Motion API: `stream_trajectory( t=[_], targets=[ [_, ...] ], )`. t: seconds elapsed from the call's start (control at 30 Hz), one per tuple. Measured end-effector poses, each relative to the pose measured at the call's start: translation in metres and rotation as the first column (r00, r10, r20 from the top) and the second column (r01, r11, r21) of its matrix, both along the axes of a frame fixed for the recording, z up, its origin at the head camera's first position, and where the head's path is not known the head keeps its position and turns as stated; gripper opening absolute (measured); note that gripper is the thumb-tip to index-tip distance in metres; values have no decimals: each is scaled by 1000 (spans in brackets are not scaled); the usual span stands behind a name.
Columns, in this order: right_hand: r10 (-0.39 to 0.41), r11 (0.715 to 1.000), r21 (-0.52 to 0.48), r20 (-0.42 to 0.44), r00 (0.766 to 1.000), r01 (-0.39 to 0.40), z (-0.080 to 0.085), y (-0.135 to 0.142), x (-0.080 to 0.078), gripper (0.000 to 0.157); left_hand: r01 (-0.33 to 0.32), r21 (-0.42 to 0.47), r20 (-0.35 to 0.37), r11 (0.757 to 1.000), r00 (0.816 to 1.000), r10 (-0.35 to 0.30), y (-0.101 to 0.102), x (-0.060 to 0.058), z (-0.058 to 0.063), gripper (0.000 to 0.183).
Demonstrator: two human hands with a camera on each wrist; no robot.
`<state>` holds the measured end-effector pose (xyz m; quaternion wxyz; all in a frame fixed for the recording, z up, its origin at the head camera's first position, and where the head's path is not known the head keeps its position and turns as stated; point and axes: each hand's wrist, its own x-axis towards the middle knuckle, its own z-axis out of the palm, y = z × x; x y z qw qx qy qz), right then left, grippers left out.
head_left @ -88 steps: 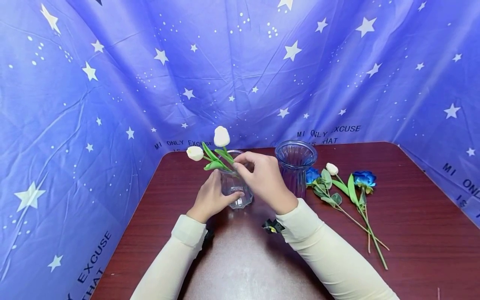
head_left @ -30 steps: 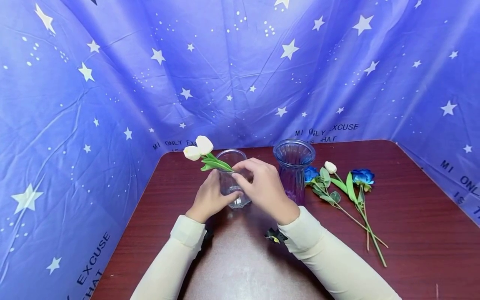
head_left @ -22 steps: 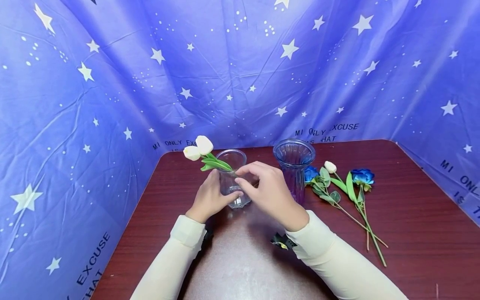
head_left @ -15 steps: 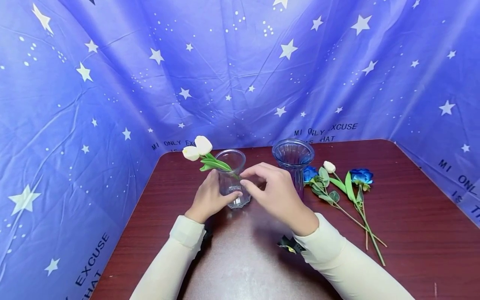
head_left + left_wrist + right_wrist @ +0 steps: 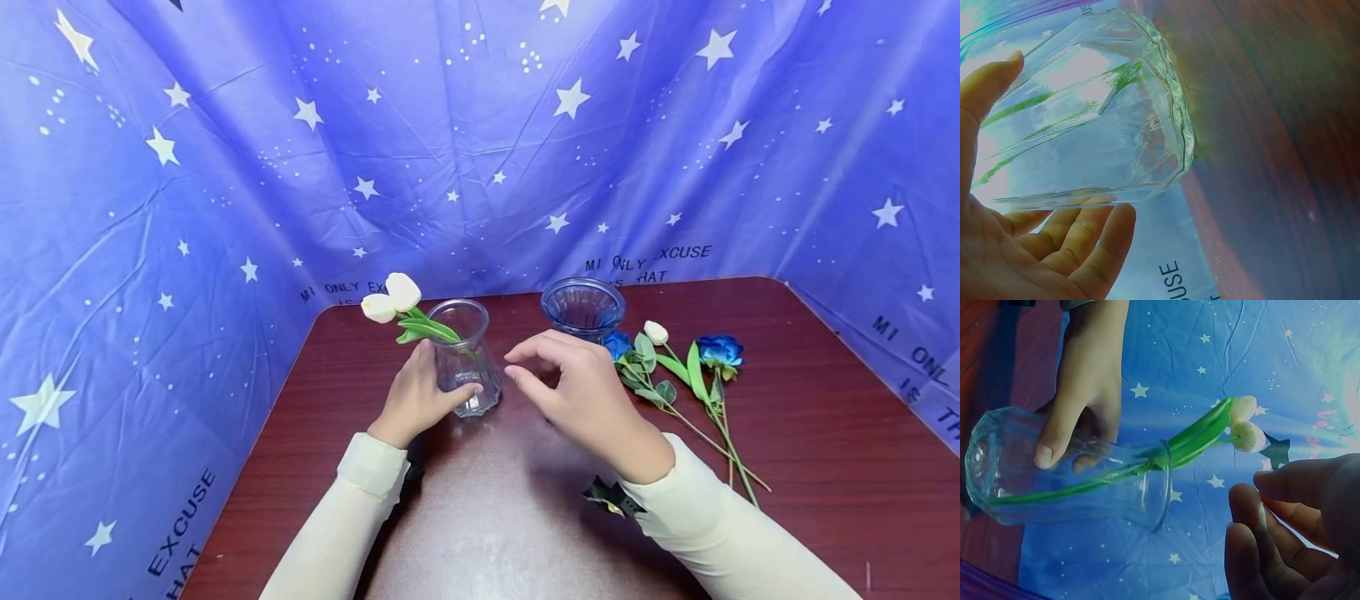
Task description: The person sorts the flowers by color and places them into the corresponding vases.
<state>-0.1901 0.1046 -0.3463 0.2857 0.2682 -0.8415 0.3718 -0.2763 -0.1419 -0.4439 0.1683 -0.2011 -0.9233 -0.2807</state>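
Head view: a clear, faceted glass vase (image 5: 486,371) is held around its side by the left hand (image 5: 416,396), with thumb and fingers wrapped on the glass. Inside it, two white tulips with green leaves (image 5: 403,292) are leaned leftward over the rim, away from the right hand (image 5: 581,392). That hand is held just beside the vase, empty, its fingers loosely curved and thumb apart. To its right, blue ruffled flowers (image 5: 720,353) and a single white tulip (image 5: 656,333) are laid on the dark red wooden table (image 5: 847,467), stems slanted toward the near right; the left hand is farther from them.
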Motion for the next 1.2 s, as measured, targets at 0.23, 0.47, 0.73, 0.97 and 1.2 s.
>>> stream_trajectory(
  t=[0.23,0.47,0.73,0.97,1.2],
  targets=[
    [-31,999,5,-13,999,31,1,13,6,14,4,1,7,1000,1000,-4,1,-1,1,82],
    [-70,997,24,-35,997,71,3,25,10,16,-4,-14,19,1000,1000,4,1,-2,-1,84],
    [-113,993,31,-35,993,114,12,41,10,16,-13,-18,10,1000,1000,13,1,0,2,81],
    [-183,980,72,-20,983,184,20,55,11,15,-14,-14,-1,1000,1000,14,1,2,1,82],
    [-255,964,84,45,966,251,29,77,11,15,-18,-18,-15,1000,1000,18,1,1,-2,82]
  ],
)
